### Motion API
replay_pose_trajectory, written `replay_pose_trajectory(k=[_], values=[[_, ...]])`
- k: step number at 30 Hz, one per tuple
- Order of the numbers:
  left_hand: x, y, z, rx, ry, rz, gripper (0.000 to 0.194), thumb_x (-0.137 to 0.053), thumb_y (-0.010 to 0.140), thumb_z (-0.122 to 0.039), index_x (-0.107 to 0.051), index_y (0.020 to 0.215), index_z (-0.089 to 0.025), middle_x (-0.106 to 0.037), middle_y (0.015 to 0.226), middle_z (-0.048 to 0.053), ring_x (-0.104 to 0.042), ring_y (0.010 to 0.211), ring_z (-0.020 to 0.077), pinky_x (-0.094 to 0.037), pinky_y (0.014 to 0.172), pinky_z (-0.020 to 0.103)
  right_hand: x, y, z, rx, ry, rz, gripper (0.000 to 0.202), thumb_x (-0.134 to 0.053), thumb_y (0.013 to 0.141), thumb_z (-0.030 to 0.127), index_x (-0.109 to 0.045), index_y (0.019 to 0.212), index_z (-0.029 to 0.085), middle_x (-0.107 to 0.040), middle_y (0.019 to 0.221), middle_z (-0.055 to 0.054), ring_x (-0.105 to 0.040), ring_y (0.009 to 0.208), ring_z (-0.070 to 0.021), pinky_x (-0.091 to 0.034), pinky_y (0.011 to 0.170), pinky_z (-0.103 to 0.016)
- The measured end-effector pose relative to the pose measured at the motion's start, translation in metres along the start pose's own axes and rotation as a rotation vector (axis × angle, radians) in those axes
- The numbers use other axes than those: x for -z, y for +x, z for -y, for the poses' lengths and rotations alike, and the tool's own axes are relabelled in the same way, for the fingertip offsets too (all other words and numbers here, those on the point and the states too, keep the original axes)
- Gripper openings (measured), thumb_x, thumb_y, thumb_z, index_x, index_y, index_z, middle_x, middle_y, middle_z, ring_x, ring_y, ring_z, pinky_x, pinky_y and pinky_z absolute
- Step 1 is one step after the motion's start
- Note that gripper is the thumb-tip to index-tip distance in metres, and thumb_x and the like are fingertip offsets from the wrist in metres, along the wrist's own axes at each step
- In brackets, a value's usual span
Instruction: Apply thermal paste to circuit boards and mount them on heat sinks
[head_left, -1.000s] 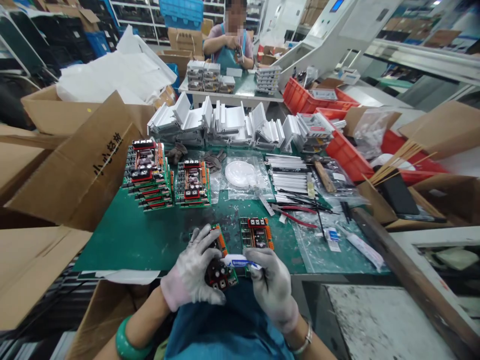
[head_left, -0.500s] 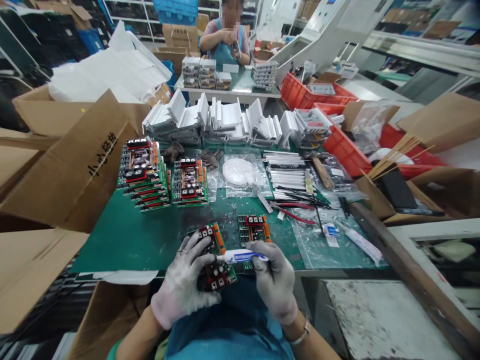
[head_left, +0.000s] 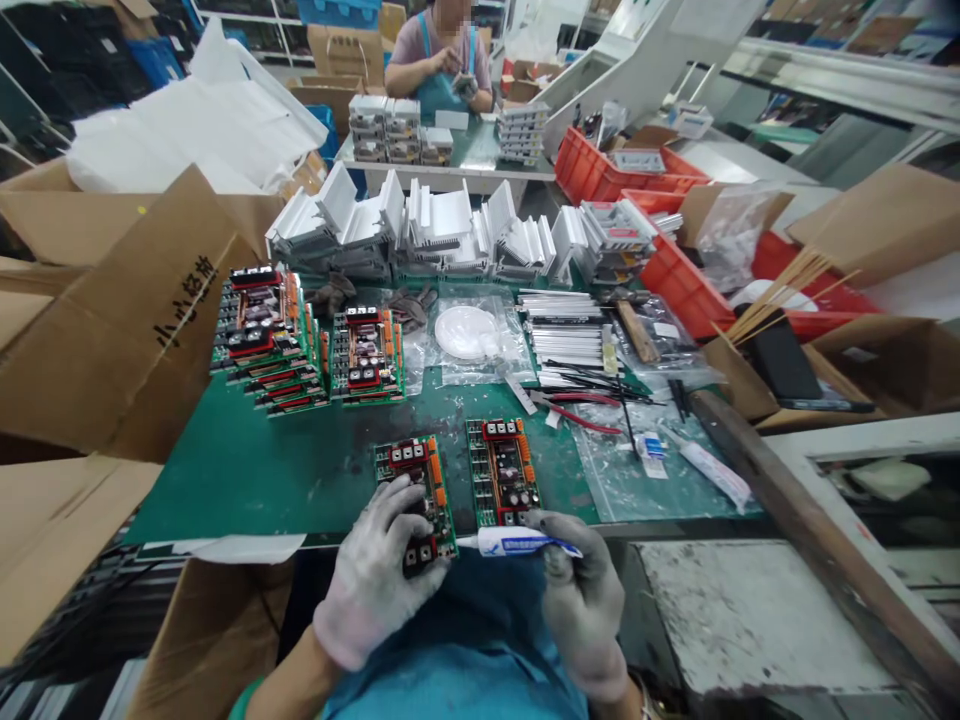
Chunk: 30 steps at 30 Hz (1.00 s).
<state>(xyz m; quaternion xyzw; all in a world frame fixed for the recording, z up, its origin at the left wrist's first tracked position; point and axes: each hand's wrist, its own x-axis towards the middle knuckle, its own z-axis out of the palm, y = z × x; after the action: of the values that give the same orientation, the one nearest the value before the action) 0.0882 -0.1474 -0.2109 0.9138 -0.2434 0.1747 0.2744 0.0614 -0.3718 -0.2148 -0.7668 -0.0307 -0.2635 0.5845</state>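
My left hand point(head_left: 382, 575), in a pale work glove, grips the lower part of a green circuit board point(head_left: 437, 475) at the table's front edge. Its fingers lie over the components and its thumb is at the bottom edge. In my gloved right hand point(head_left: 581, 590) is a white and blue squeeze tube point(head_left: 510, 542), held between thumb and fingers. The tube's thin nozzle points left, close to the board's lower right corner. Just above the tube, a second circuit board point(head_left: 506, 470) with orange connectors and red-framed black parts lies on the green table.
Stacked circuit boards point(head_left: 262, 335) and another board pile point(head_left: 367, 355) stand at left. Aluminium heat sinks point(head_left: 442, 225) line the back. Red-handled pliers point(head_left: 577, 408) and another tube point(head_left: 709, 470) lie at right. A cardboard box point(head_left: 112, 320) borders the left. A co-worker point(head_left: 442, 70) sits opposite.
The held board has turned straighter. My right hand and the tube have moved right and down, uncovering more of the second board; the nozzle has shifted from the board's middle to its lower right corner.
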Motion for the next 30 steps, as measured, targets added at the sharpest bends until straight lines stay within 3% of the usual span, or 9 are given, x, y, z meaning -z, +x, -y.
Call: replay_pose_trajectory(k=[5, 21, 26, 30], values=[[-0.004, 0.006, -0.006, -0.002, -0.004, -0.039, 0.009, -0.057, 0.086, -0.021, -0.049, 0.083, -0.022, -0.065, 0.113, 0.009, -0.061, 0.117, 0.0260, -0.058, 0.096, 0.042, -0.003, 0.010, 0.003, 0.150, -0.042, 0.138, 0.015, -0.049, 0.101, 0.031, -0.063, 0.104, 0.025, -0.073, 0.092, -0.005, -0.072, 0.083, -0.0186, -0.060, 0.070, -0.030], [-0.006, 0.008, -0.010, -0.010, 0.018, -0.032, 0.006, -0.054, 0.087, -0.018, -0.050, 0.083, -0.021, -0.065, 0.112, 0.009, -0.060, 0.120, 0.0260, -0.058, 0.097, 0.041, -0.011, 0.031, 0.004, 0.297, -0.034, 0.236, 0.017, -0.045, 0.104, 0.035, -0.060, 0.106, 0.025, -0.072, 0.088, -0.004, -0.071, 0.076, -0.0163, -0.058, 0.066, -0.027], [-0.003, 0.002, -0.006, -0.012, 0.015, -0.024, 0.004, -0.056, 0.088, -0.022, -0.053, 0.087, -0.021, -0.065, 0.115, 0.010, -0.057, 0.124, 0.0270, -0.059, 0.093, 0.039, -0.009, 0.037, 0.004, 0.256, 0.019, 0.280, 0.018, -0.047, 0.103, 0.036, -0.061, 0.105, 0.025, -0.071, 0.088, -0.004, -0.071, 0.078, -0.0164, -0.058, 0.068, -0.027], [0.006, -0.009, 0.006, -0.025, 0.061, -0.056, 0.020, -0.060, 0.091, -0.040, -0.055, 0.097, -0.021, -0.066, 0.116, 0.012, -0.058, 0.123, 0.0308, -0.056, 0.097, 0.051, -0.005, 0.042, 0.002, 0.145, 0.098, 0.319, 0.023, -0.050, 0.101, 0.041, -0.065, 0.100, 0.024, -0.072, 0.087, -0.004, -0.071, 0.078, -0.0167, -0.058, 0.067, -0.026]])
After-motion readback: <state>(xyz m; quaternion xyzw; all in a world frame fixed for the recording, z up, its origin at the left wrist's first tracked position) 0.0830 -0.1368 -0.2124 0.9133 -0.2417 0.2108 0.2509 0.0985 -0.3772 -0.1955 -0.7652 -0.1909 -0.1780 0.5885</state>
